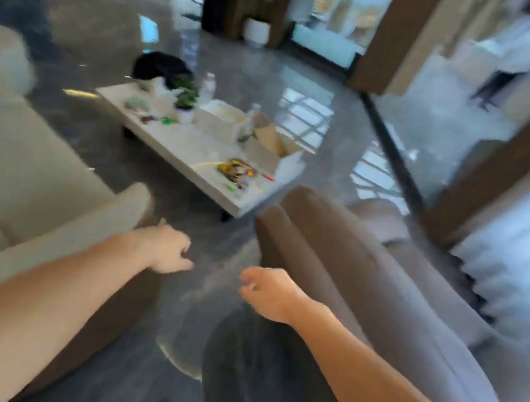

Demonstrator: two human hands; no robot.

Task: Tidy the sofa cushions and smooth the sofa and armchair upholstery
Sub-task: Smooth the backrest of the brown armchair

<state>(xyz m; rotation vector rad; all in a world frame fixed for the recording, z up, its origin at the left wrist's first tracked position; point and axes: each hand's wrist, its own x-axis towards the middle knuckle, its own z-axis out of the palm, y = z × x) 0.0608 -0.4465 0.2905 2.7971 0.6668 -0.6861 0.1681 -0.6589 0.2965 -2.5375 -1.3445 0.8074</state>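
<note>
The frame is blurred by motion. A cream sofa point(24, 144) fills the left side, its armrest point(80, 228) running toward the middle. A taupe armchair point(344, 257) stands on the right. Both my arms reach out over the grey floor in the gap between them. My left hand point(168, 248) hovers just beyond the end of the sofa armrest, fingers loosely curled and holding nothing. Beside the armchair's near arm, my right hand point(268, 292) also has its fingers loosely bent and apart, with nothing in it. I cannot tell whether either hand touches the upholstery.
A low white coffee table point(195, 152) stands ahead, carrying a small potted plant point(186, 99), bottles, boxes and wrappers. Glossy grey floor surrounds it. A white curtain point(523, 260) hangs at the right. A person point(519, 56) stands in the far right room.
</note>
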